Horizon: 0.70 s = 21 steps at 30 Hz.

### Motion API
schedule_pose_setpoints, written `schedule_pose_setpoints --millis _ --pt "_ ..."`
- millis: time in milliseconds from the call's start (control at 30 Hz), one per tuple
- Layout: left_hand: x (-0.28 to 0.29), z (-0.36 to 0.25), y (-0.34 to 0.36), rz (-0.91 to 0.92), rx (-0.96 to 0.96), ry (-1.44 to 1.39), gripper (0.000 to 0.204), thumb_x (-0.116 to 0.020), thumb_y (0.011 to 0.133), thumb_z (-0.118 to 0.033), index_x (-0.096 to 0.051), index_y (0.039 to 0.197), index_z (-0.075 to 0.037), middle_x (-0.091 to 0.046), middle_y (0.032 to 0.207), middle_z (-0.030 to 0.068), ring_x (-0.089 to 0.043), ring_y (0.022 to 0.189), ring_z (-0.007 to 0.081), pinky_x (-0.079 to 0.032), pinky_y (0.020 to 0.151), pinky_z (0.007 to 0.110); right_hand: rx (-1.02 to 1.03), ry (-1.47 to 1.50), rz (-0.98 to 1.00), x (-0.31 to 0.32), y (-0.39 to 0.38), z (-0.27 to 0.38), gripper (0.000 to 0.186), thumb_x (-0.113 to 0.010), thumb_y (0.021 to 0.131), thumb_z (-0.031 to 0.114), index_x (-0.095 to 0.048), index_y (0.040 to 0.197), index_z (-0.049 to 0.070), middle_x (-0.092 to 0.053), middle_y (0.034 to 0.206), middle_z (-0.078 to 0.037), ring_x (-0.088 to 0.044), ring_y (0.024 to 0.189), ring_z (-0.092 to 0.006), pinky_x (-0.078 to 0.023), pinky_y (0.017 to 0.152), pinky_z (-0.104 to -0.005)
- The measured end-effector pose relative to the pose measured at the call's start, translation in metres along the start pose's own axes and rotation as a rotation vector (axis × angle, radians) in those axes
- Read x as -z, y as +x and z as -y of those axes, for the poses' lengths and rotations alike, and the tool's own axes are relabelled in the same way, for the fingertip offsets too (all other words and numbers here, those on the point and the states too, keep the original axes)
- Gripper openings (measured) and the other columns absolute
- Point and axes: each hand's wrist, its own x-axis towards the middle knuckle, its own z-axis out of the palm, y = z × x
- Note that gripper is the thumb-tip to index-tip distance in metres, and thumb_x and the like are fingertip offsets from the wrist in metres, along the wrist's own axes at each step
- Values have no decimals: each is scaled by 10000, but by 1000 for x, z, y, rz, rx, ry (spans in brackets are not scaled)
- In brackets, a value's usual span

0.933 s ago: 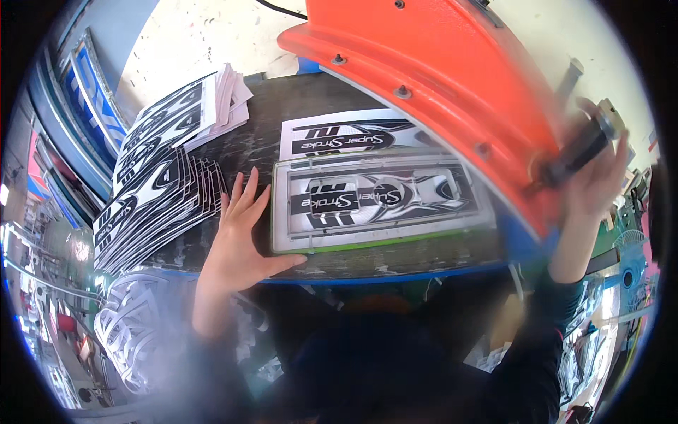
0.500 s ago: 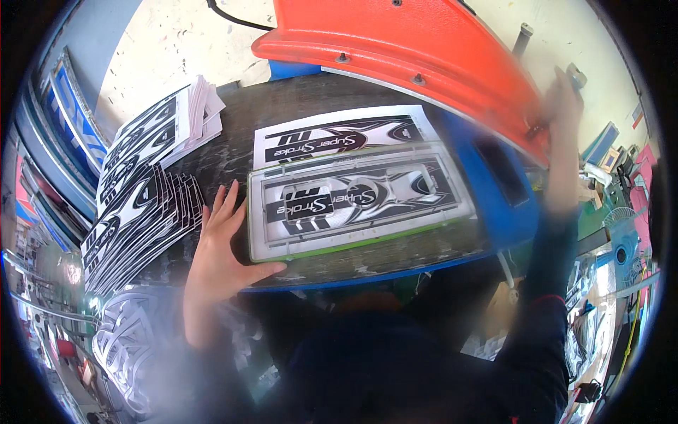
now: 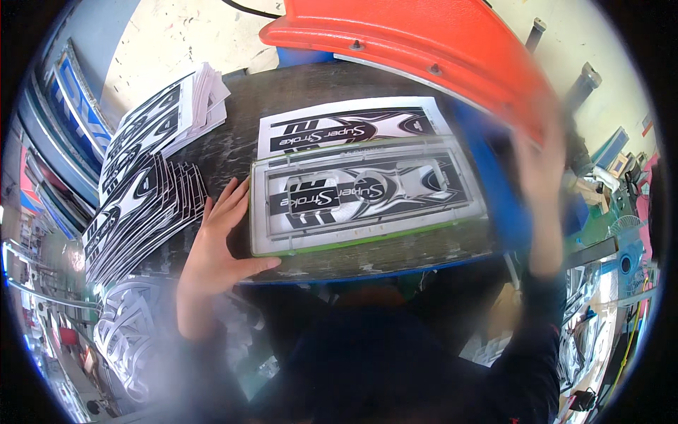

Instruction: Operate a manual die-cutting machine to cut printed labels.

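Note:
A clear rectangular cutting die (image 3: 371, 227) with a green lower edge lies on a black-and-white printed sheet (image 3: 417, 109) on the dark worktop. Through the die, the print shows. My left hand (image 3: 214, 244) rests at the die's left end, fingers stretched up along its side and thumb apart near its lower left corner. My right hand (image 3: 541, 159) is raised at the near right end of a red press arm (image 3: 409, 35). Motion smears its fingers, so whether it grips anything there is hidden.
Fanned stacks of printed sheets (image 3: 145, 198) lie on the worktop (image 3: 258, 88) to the left. White cut waste (image 3: 127, 328) hangs below them. Framed screens (image 3: 81, 95) lean at the far left. The red arm reaches over the worktop's far right side.
The red arm's near end and my right hand have swung slightly left, closer to the die. My left hand stays at the die's left end.

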Motion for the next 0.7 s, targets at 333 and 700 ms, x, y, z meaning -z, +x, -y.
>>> schedule_pose_setpoints --millis 333,700 --pt "21 -1 6 -108 -225 -299 931 -856 559 -204 -440 1358 28 -421 1427 197 -281 1390 353 -165 1131 466 307 411 650 -11 -39 80 481 -841 637 282 -617 987 38 -648 995 -126 -606 1008 -308 -367 1038 -481" --pt "12 -14 61 -128 -64 -139 396 -687 793 -227 -579 1117 -26 -622 1089 103 -571 939 206 -466 806 355 23 766 435 -19 -46 56 540 -722 730 422 -594 978 -41 -588 885 -112 -565 836 -198 -421 813 -317"
